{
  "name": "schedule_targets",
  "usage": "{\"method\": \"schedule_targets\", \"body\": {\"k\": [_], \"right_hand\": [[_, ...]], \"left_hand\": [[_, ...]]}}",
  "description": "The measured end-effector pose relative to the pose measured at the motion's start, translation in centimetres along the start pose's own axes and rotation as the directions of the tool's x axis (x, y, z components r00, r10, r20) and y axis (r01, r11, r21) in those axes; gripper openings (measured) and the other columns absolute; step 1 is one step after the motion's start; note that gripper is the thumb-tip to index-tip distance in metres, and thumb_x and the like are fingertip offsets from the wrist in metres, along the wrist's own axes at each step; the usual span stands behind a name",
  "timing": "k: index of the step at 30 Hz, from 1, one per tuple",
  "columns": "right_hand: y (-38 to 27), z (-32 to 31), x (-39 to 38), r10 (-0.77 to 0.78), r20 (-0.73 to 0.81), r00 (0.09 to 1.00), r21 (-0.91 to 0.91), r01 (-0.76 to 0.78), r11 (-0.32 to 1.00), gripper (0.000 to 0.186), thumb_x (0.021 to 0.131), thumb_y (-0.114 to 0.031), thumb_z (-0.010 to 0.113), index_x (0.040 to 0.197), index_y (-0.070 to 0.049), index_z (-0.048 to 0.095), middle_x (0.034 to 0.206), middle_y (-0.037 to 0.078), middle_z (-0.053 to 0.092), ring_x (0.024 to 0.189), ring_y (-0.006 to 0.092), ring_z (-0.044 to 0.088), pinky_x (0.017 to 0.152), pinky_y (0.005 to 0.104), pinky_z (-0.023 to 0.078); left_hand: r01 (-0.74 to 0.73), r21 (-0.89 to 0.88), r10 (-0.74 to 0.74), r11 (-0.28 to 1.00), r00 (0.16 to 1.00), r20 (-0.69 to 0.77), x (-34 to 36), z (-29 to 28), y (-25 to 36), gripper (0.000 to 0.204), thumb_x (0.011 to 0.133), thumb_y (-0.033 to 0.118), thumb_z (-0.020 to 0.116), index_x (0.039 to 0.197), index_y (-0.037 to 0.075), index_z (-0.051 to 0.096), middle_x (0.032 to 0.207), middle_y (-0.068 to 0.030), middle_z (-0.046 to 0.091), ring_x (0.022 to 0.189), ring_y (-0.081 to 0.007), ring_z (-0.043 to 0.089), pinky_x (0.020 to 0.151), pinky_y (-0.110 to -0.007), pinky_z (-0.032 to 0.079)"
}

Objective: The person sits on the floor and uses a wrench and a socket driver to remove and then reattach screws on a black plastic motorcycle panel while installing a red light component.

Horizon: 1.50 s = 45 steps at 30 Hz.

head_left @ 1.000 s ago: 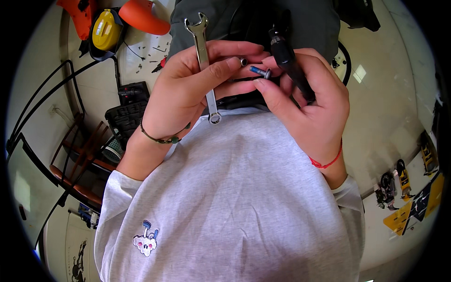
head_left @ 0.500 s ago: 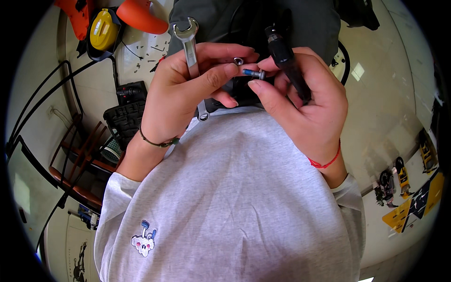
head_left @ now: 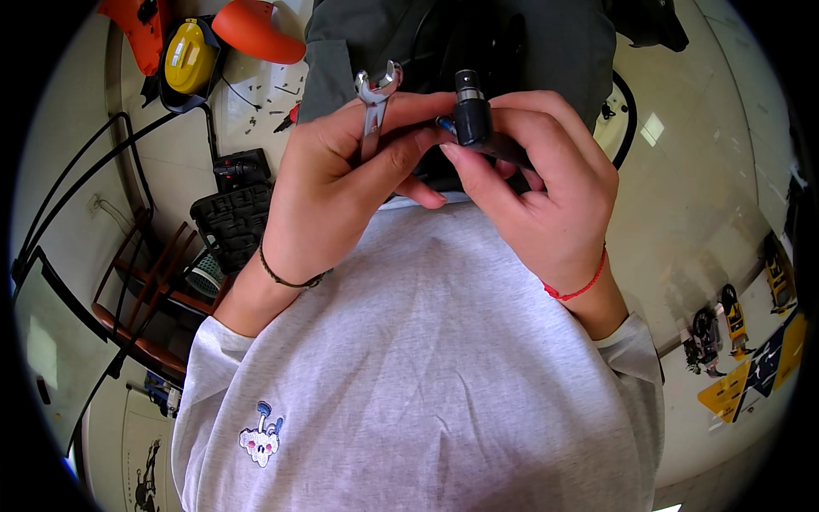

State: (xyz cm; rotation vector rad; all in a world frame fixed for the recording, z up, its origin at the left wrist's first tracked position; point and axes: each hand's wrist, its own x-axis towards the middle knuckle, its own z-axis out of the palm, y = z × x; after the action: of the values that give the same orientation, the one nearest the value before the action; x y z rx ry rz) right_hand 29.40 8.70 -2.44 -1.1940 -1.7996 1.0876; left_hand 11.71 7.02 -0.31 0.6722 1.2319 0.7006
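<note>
In my left hand point(head_left: 341, 171) is a silver combination wrench point(head_left: 373, 115). Its open jaw points up past my forefinger, and its lower end is hidden behind the hand. My right hand point(head_left: 546, 171) is closed round a black hand tool with a metal socket end point(head_left: 473, 119), which points upward. Between the fingertips of both hands, a bolt with blue-coated thread point(head_left: 445, 125) partly shows; the black tool covers its head. The fingertips of my left hand meet the bolt's threaded end. The small nut is hidden from sight.
Dark grey cloth point(head_left: 333, 77) covers my lap. On the pale floor at upper left lie scattered screws point(head_left: 271, 111), orange shells point(head_left: 260, 32) and a yellow-and-black part point(head_left: 189, 55). A black tool case point(head_left: 229, 222) with a drill stands further down.
My hands have come together, bringing the bolt to the left fingertips. The black tool has swung so its metal end faces up. The wrench has shifted right and down; the nut has gone from view.
</note>
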Motion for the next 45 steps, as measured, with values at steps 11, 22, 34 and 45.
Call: {"method": "schedule_targets", "body": {"k": [11,22,34,45], "right_hand": [[-0.4,-1.2,-0.1,0.272,0.133,0.953,0.206,-0.295,0.933,0.019,0.076,0.008,0.069,0.092,0.003,0.061,0.081,0.001,0.060,0.060,0.0018,0.049,0.053,0.0159,0.038],[0.6,-1.8,-0.4,0.178,0.193,0.965,0.005,-0.183,0.983,0.019,0.080,-0.002,0.070,0.095,0.004,0.059,0.080,0.006,0.064,0.064,0.0083,0.057,0.057,0.0178,0.042],[0.4,-2.0,-1.1,0.283,0.205,0.937,0.268,-0.331,0.905,0.016,0.082,0.001,0.066,0.097,0.003,0.059,0.083,0.004,0.063,0.066,0.0044,0.055,0.059,0.0168,0.042],[0.9,-2.1,-1.0,0.145,0.061,0.988,0.203,-0.154,0.967,0.012,0.083,-0.001,0.066,0.093,0.002,0.061,0.087,0.005,0.064,0.072,0.0076,0.059,0.065,0.0184,0.045]], "left_hand": [[0.031,-0.158,-0.034,0.987,0.999,-0.017,0.4,-0.6,0.3,0.015,0.087,0.003,0.061,0.100,-0.005,0.061,0.090,-0.0099,0.067,0.047,-0.0058,0.054,0.038,-0.017,0.040],[-0.053,0.144,0.062,0.988,0.996,-0.061,0.0,0.4,0.2,0.010,0.084,0.003,0.064,0.093,-0.002,0.061,0.078,-0.0059,0.067,0.039,0.0004,0.041,0.034,-0.015,0.028],[0.020,0.118,-0.014,0.993,0.999,-0.050,0.2,0.5,0.6,0.012,0.084,0.006,0.065,0.094,-0.001,0.064,0.074,-0.0047,0.067,0.039,-0.0003,0.041,0.034,-0.016,0.028],[-0.011,0.008,0.011,1.000,1.000,-0.015,0.4,1.1,0.2,0.016,0.091,0.005,0.054,0.103,-0.006,0.056,0.084,-0.0188,0.066,0.040,-0.0013,0.046,0.030,-0.016,0.021]]}}
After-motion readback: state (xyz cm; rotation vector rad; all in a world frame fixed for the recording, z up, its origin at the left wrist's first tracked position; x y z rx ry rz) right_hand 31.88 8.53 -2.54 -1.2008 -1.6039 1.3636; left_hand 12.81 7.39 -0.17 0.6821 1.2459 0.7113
